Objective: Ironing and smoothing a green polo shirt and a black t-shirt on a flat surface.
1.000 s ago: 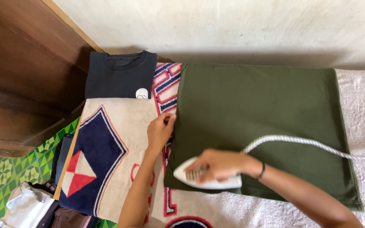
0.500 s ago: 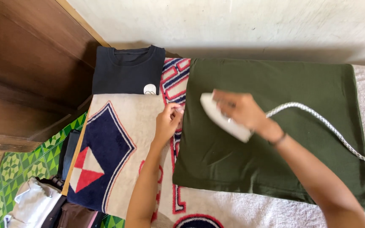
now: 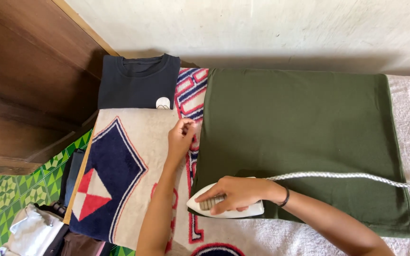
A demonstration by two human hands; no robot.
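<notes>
Head view: folded dark shirt (image 3: 138,83) upper left, patterned towel (image 3: 134,156) beneath, braided cord (image 3: 347,176) crossing green garment (image 3: 295,132). White iron (image 3: 224,208) lies lengthwise left-right, tip pointing left, right hand (image 3: 236,192) fingers clamped on it. Left hand (image 3: 180,138) fingers pinched together at garment's left edge

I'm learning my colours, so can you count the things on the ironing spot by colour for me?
Green: 1, the green shirt under the iron, its edge pinched by the left hand.
Black: 1, the folded black T-shirt.
White: 1, the iron in the right hand.
Many colours: 1, the patterned towel.
Total: 4.
</notes>
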